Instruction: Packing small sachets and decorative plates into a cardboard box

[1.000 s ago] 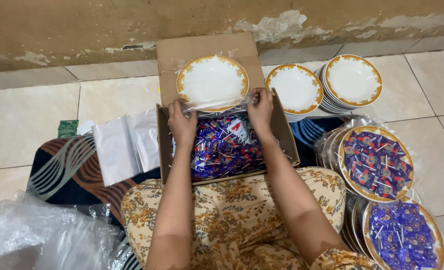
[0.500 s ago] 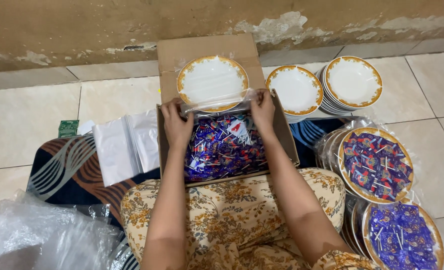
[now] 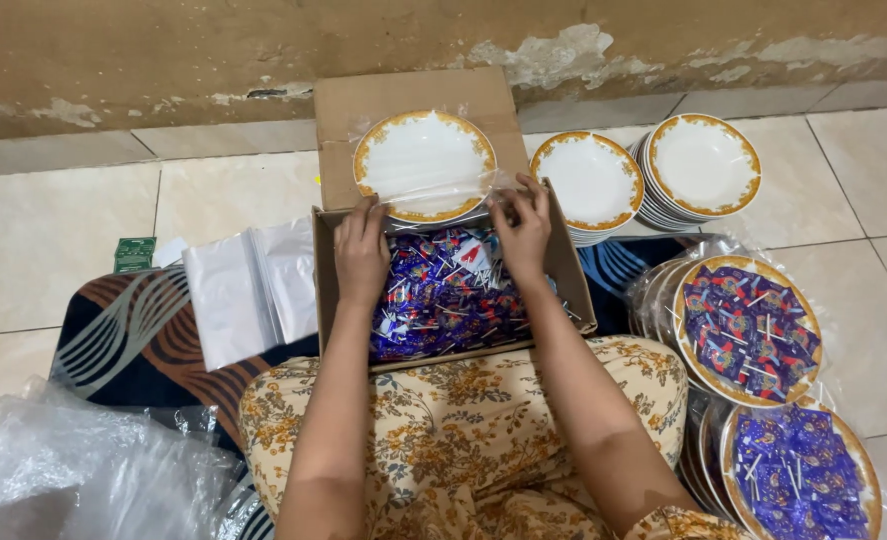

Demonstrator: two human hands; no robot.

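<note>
A white plate with a gold rim (image 3: pixel 424 163) rests tilted on the far flap of a cardboard box (image 3: pixel 572 290), inside a clear plastic bag. My left hand (image 3: pixel 361 250) grips the near left edge of the bagged plate. My right hand (image 3: pixel 524 225) pinches the bag at the plate's near right edge. Below both hands, the box is filled with several small purple and blue wrapped candies on sticks (image 3: pixel 449 300).
Two stacks of gold-rimmed plates (image 3: pixel 704 165) stand at the back right. Bagged plates filled with candies (image 3: pixel 749 330) lie on the right. A pile of clear plastic bags (image 3: pixel 249 285) lies left of the box, crumpled plastic (image 3: pixel 74 470) at bottom left.
Both hands have slid slightly toward me along the plate's near edge, and the bag has been drawn further over the plate.
</note>
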